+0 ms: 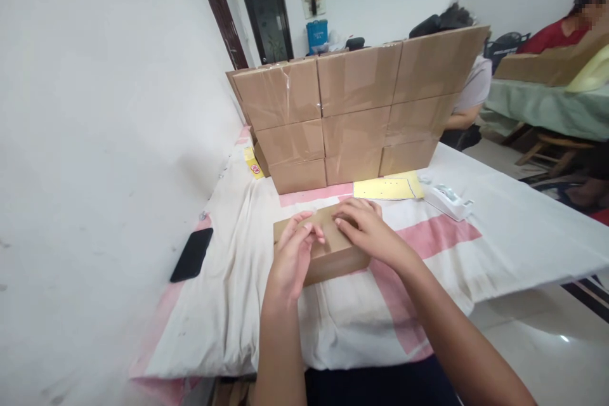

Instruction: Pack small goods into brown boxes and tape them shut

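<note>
A closed cardboard box (337, 265) lies on the cloth-covered table directly in front of me. My left hand (297, 247) is at the box's left side, palm turned inward, its fingers apart and slightly curled with nothing in them. Across the right part of the lid rests my right hand (359, 222), fingers loosely bent over the top and not closed around anything. Just behind the box stands a wall of stacked, taped cardboard boxes (356, 133).
A black phone (192, 255) lies at left near the wall. Beyond my right hand are a yellow sheet (387, 188) and a white tape dispenser (450, 202). A yellow box (254, 163) sits at the back left. People sit behind the stack and at another table (547, 108).
</note>
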A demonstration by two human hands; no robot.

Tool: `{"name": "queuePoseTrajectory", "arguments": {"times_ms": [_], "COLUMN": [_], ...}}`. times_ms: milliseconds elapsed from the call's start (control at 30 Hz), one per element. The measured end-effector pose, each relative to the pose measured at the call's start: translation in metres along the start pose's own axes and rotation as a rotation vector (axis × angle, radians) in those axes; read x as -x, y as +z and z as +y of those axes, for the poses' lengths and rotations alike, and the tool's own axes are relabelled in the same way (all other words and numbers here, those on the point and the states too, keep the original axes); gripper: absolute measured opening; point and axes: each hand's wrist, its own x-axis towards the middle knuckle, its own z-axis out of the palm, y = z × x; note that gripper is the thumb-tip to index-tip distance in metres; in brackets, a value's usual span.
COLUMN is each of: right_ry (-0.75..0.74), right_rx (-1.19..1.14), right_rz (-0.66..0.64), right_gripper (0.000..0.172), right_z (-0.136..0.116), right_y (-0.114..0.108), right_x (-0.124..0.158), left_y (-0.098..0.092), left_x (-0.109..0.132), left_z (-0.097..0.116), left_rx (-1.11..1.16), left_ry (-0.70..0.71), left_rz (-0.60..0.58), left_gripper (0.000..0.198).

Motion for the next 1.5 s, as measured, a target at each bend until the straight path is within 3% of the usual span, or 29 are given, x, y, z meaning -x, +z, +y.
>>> {"name": "queuePoseTrajectory", "arguments": {"times_ms": [133,233,333,533,833,967,1167,1367,1500], "right_ry": [-0.067,-0.114,-0.13,-0.144,-0.071,-0.093,-0.167,-0.119,-0.112], "right_rx": [-0.119,-0.287,-0.306,-0.154,-0.346,-0.361,-0.243,-0.186,-0.147], "right_rz": [0.014,-0.055,-0.103,-0.054,-0.25,-0.226,-0.115,-0.27,-0.327], "right_gripper": [0.022,0.019,0.014,0.013,0.022,0.019,0.015,0.017,0.016], "right_z": [-0.009,-0.015,-0.02,-0.022,-0.023,-0.025,-0.016,0.004,0.015], "right_y": [-0.009,-0.008,-0.005,-0.012,-0.024,-0.02,-0.032,-0.043,-0.037], "right_x": [-0.022,-0.04,-0.05,-0.047,-0.037,-0.033,-0.034,-0.033,-0.033], "left_y": [-0.002,-0.001,0.0,-0.001,0.0,0.001,0.003,0.013,0.023], "left_x": [0.001,0.001,0.001,0.002,0.005,0.007,0.004,0.006,0.009], "left_z": [0.0,0.002,0.004,0.002,0.002,0.003,-0.007,-0.029,-0.04], "left_rx": [0.011,0.009,0.006,0.001,-0.01,-0.06,-0.255,-0.61,-0.822], "left_ry": [-0.01,-0.03,-0.035,-0.017,0.016,0.023,0.066,0.234,0.335], "left_rz": [-0.017,-0.017,-0.017,-0.013,-0.028,-0.02,0.08,0.239,0.284], "left_gripper": [0.03,0.031,0.031,0.029,0.024,0.025,0.037,0.012,0.014]}}
